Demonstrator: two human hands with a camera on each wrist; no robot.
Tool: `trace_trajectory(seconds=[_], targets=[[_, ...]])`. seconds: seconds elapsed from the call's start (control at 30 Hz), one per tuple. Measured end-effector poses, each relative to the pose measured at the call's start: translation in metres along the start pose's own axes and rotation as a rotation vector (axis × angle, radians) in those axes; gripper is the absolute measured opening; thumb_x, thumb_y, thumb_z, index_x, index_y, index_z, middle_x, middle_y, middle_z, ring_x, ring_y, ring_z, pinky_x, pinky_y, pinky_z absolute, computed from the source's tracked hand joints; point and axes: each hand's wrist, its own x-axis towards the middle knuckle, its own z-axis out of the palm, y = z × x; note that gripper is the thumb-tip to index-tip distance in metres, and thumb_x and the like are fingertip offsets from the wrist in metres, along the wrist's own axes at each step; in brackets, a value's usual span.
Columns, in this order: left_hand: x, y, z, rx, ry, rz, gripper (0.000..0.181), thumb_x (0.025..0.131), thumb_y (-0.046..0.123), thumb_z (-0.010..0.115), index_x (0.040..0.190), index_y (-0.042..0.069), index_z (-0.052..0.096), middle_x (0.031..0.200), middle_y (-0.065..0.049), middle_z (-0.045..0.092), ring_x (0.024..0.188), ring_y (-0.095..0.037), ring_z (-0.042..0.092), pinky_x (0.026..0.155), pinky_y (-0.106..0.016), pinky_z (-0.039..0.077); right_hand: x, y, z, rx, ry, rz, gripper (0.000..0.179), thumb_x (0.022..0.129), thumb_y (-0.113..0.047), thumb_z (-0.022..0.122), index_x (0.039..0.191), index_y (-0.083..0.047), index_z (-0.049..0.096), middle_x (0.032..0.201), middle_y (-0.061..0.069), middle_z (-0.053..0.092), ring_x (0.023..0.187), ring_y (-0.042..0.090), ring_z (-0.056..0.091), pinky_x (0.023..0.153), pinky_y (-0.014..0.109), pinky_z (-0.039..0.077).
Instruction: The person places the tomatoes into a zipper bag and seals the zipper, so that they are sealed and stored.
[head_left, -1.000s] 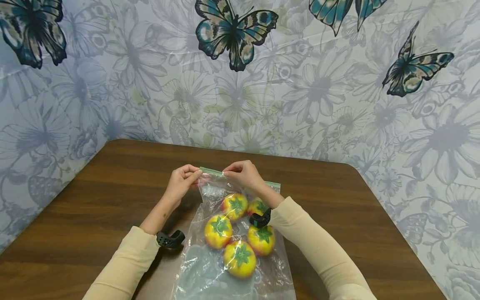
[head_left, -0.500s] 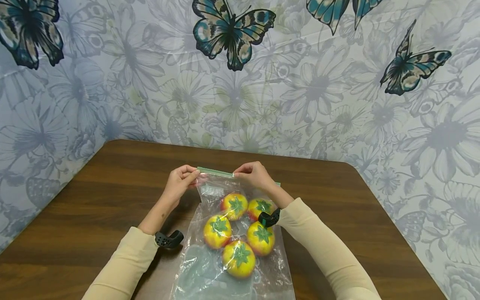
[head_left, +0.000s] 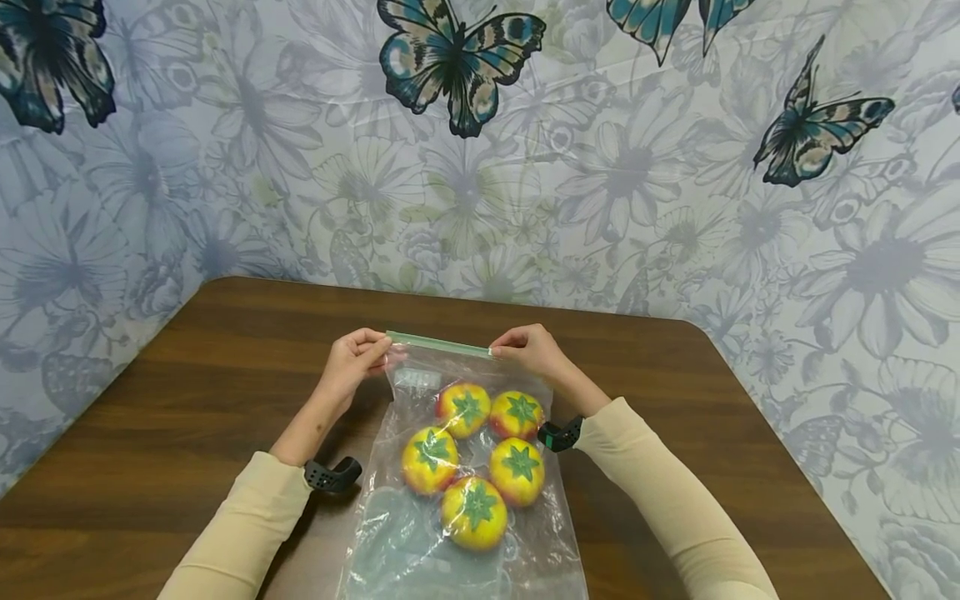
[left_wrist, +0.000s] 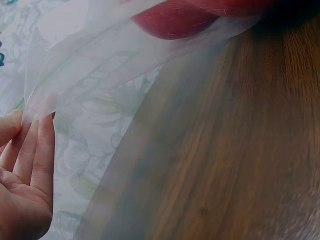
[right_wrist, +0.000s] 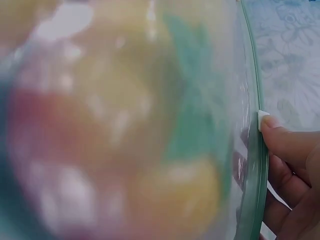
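Note:
A clear slider zip bag (head_left: 525, 533) with a green zip strip (head_left: 438, 343) along its top edge lies in front of me. Inside it are several round yellow-and-red fruits (head_left: 475, 512) with green star-shaped leaf caps, likely tomatoes or persimmons. My left hand (head_left: 351, 360) pinches the bag's top left corner; the left wrist view shows the film between thumb and fingers. On the strip's right part, my right hand (head_left: 534, 348) pinches the small white slider (right_wrist: 262, 120), with thumb and fingers on both sides of the strip. The strip beyond that hand is hidden in the head view.
The bag lies on a brown wooden table (head_left: 187, 400). A pale translucent patch (head_left: 420, 546) shows at the bag's lower left; what it is, I cannot tell. Black bands (head_left: 333, 475) sit on both wrists. A wall cloth with butterflies (head_left: 465, 67) hangs behind the table.
My right hand has slid to the right along the green strip with the slider, uncovering more strip behind it. My left hand keeps its pinch on the corner. The view has shifted slightly.

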Motion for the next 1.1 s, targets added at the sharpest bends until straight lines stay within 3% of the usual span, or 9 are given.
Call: trace_trajectory(seconds=[0.57, 0.83, 1.1], targets=[[0.000, -0.002, -0.007, -0.056, 0.013, -0.035, 0.012, 0.093, 0.013, 0.060, 0.094, 0.002, 0.058, 0.084, 0.000, 0.071, 0.074, -0.011, 0.067, 0.061, -0.021, 0.053, -0.022, 0.029, -0.038, -0.017, 0.023, 0.016, 0.015, 0.086, -0.014, 0.068, 0.092, -0.002, 0.072, 0.086, 0.005, 0.068, 0.080, 0.022, 0.060, 0.073, 0.034, 0.049], [-0.001, -0.002, -0.009, -0.021, 0.044, -0.046, 0.009, 0.092, 0.014, 0.061, 0.091, 0.005, 0.059, 0.080, 0.004, 0.070, 0.070, -0.007, 0.066, 0.061, -0.020, 0.052, -0.035, 0.036, -0.054, -0.045, 0.044, 0.013, 0.015, 0.088, -0.014, 0.067, 0.094, -0.001, 0.072, 0.087, 0.006, 0.067, 0.082, 0.022, 0.059, 0.073, 0.035, 0.048], [0.000, -0.001, -0.005, -0.046, 0.005, -0.042, 0.011, 0.093, 0.013, 0.060, 0.093, 0.002, 0.060, 0.082, 0.002, 0.071, 0.071, -0.007, 0.066, 0.062, -0.020, 0.052, -0.043, 0.044, -0.060, -0.017, 0.030, 0.035, 0.016, 0.089, -0.012, 0.065, 0.096, 0.000, 0.071, 0.089, 0.007, 0.067, 0.086, 0.027, 0.059, 0.077, 0.042, 0.048]])
